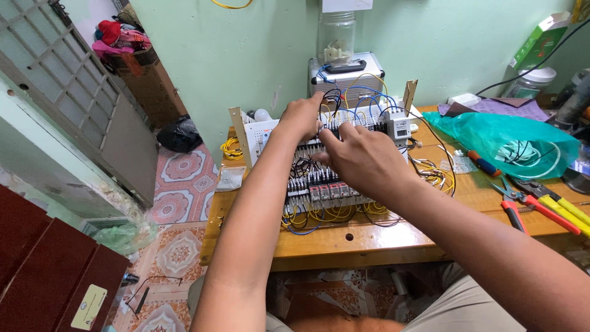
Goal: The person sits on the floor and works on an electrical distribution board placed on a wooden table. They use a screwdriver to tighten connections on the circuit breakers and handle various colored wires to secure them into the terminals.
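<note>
Both hands (332, 138) on wired panel (326, 178)

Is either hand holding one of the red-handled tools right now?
No. The red-handled cutters lie untouched on the wooden table, while the left hand and right hand are both on the wiring panel.

View: your one head camera, looking down and forward over your arms.
Facing: wired panel (326, 178) at 12 o'clock on the wooden table (369, 240).
Range: close, arm's reach.
</note>
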